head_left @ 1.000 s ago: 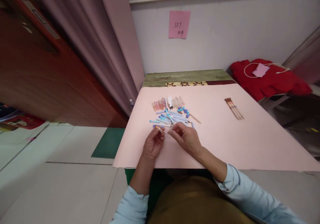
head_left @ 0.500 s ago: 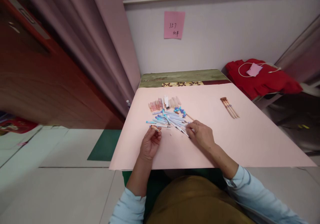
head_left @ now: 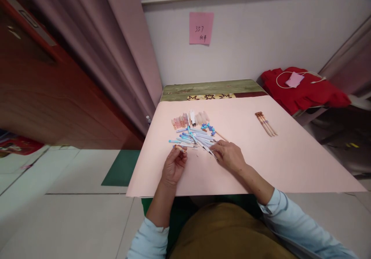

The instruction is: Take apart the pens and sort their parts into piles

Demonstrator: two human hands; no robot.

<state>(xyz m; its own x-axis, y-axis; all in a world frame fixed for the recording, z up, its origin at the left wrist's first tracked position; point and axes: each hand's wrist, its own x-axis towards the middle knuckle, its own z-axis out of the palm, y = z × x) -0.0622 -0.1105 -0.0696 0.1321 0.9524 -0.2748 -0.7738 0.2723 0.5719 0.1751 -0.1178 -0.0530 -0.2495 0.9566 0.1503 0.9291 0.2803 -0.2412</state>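
My left hand (head_left: 174,165) is closed, palm up, pinching a short orange-brown pen part (head_left: 180,148) with a pale end between thumb and fingers. My right hand (head_left: 229,154) reaches down at the right end of a loose pile of blue and white pen parts (head_left: 199,137). Its fingers are bent together near the dark tips of the thin refills; whatever they hold is hidden. Just beyond the pile lie small blue caps (head_left: 209,127). A thin tan stick-like barrel (head_left: 221,136) lies close to the right fingers.
Behind the pile are a row of pinkish barrels (head_left: 180,121), white refills (head_left: 193,117) and pale grips (head_left: 202,117). Several brown-topped pens (head_left: 266,124) lie together at right. Pink paper (head_left: 290,166) covers the table. Red cloth (head_left: 313,91) with a white cable is beyond the right edge.
My right hand has shifted a little left, closer to the pile. My left hand stays in place with the pen part.
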